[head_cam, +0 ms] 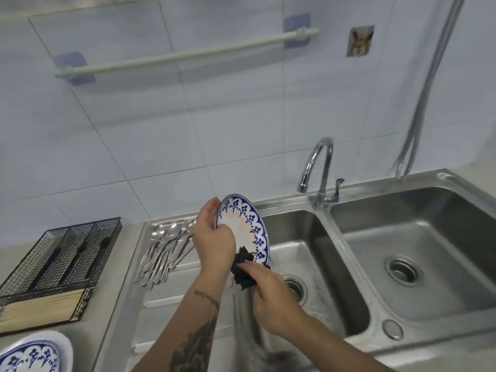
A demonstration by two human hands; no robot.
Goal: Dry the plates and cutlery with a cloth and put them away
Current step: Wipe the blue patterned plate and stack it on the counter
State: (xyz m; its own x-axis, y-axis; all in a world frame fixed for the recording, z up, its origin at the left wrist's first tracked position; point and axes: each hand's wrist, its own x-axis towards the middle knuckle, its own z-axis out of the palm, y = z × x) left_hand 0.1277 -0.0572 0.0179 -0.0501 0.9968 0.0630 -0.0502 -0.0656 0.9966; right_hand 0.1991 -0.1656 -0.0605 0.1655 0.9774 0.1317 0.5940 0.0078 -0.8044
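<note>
A double-bowl stainless steel sink (357, 328) fills the right side of the counter, with a chrome tap (319, 167) rising from its back rim between the two bowls. A ribbed draining board (166, 299) joins the left bowl. On the counter's left edge stands a black wire-mesh cutlery tray (61, 267); dark-handled utensils lie in its back compartments and pale chopsticks (40, 307) in the front one.

Above the left bowl's left rim, a blue-and-white patterned plate (245, 226) is held tilted on edge, face towards the right. The left hand (212, 237) grips it, fingers curled over the top rim and thumb side against its face. The right hand (271, 294) has its fingers closed around a dark cloth (244, 269), pressing the bunched end against the lower part of the plate; the rest of the cloth trails blurred below the wrist.

A second patterned plate (32, 355) sits at the counter's near left corner. A heap of metal spoons (163, 251) lies at the back of the draining board, just left of the held plate.
</note>
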